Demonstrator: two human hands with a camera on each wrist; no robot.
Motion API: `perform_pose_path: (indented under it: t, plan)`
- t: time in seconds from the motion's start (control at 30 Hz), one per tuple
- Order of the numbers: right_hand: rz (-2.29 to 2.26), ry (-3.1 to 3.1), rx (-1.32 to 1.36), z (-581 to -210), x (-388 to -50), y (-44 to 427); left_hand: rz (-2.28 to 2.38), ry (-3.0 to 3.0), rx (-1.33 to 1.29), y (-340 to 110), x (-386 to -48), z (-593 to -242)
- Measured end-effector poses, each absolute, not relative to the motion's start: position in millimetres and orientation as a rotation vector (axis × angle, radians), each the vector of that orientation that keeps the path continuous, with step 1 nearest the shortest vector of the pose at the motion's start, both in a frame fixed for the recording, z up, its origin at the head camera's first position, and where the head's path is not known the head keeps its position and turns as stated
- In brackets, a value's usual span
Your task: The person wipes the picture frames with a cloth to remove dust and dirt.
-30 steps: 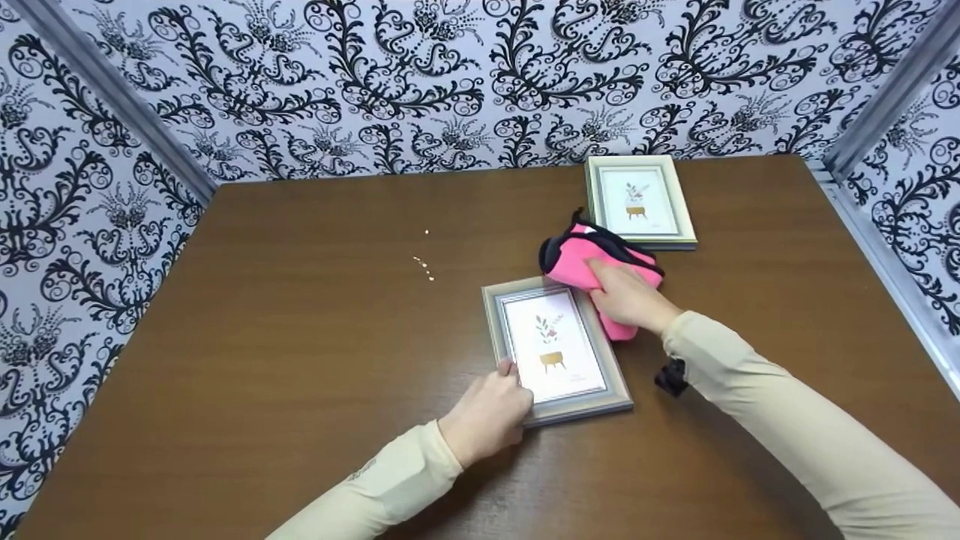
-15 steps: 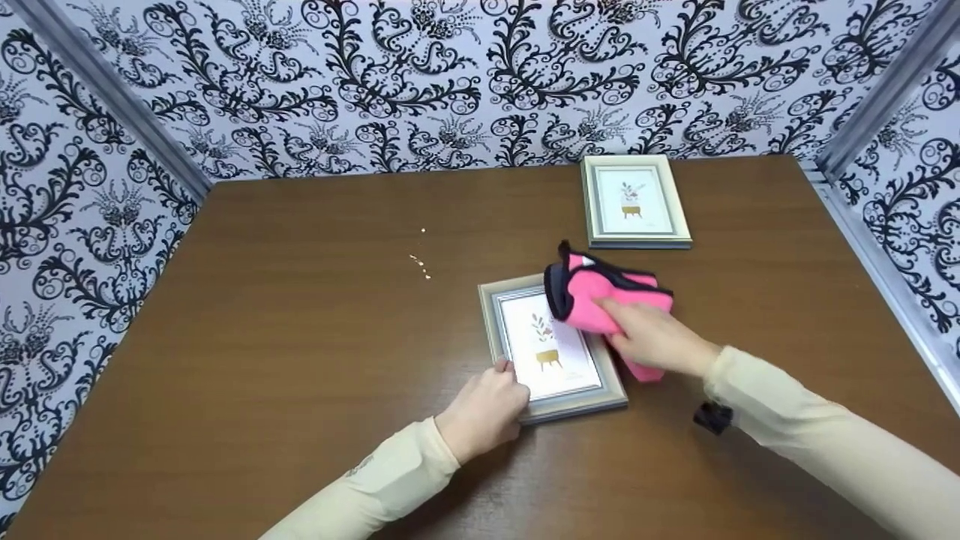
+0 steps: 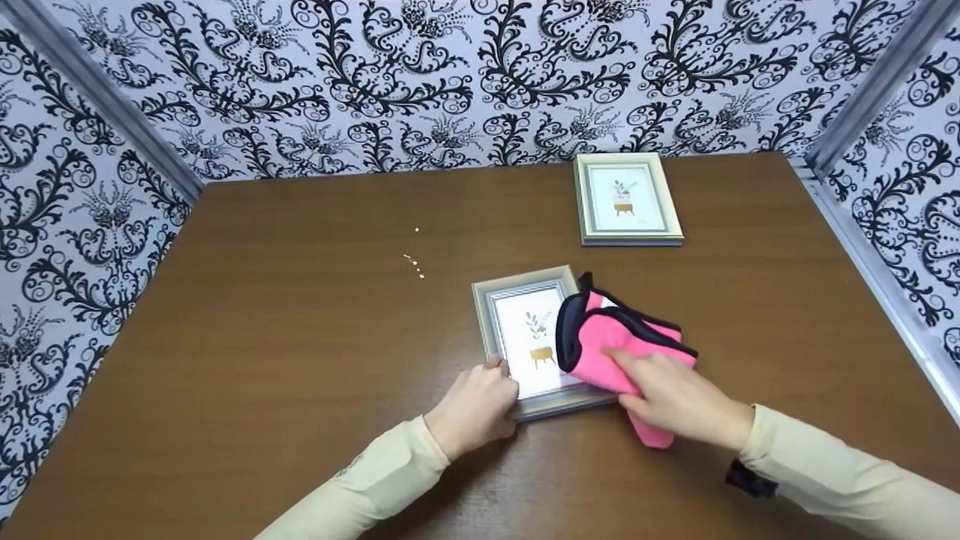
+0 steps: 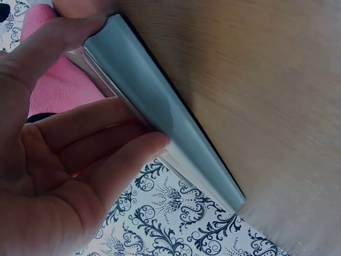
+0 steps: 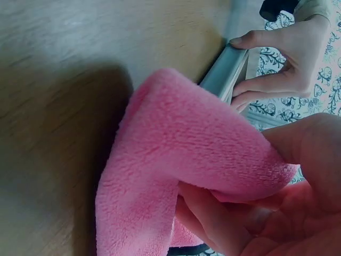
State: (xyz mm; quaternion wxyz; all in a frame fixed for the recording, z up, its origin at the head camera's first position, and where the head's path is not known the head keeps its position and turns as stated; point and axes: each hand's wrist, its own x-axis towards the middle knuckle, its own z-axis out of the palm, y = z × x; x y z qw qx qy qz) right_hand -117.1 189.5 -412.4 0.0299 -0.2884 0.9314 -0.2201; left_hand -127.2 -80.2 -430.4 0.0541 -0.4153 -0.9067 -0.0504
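Observation:
A picture frame [image 3: 484,315] with a plant print lies on the brown table, turned a little askew. My left hand [image 3: 474,409] grips its near left corner; in the left wrist view, thumb and fingers [image 4: 133,154] hold the frame's edge [image 4: 154,90]. My right hand [image 3: 679,397] holds a bunched pink cloth [image 3: 611,341] with black trim, which lies over the frame's right side and hides part of the print. Up close in the right wrist view, the fuzzy cloth [image 5: 176,128] folds between thumb and fingers, with the frame's edge [image 5: 218,77] just beyond it.
A second picture frame [image 3: 667,199] with a similar print lies at the table's back right, near the patterned wall [image 3: 450,75]. Small pale specks [image 3: 414,262] are on the table [image 3: 300,322] left of the nearer frame.
My right hand has drawn the pink cloth toward me, down along the held frame's right side, away from the back frame. The left hand keeps its grip at the corner.

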Motion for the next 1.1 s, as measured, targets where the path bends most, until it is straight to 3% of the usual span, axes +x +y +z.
perform_pose_path:
  t: [0.37, 0.83, 1.1]
  plan:
    - [-0.652, 2.900, -0.846, -408.5, -135.8, 182.5, -0.133, -2.778, -1.217, -74.4, -123.2, -433.9]
    - [-0.389, 3.019, -0.823, -414.1, -208.1, 138.2, -0.046, -2.737, -1.292, -63.8, -126.8, -427.9]
    - [-0.110, 3.071, -0.929, -415.6, -215.4, 112.3, -0.025, -2.724, -1.265, -65.1, -125.6, -428.1]
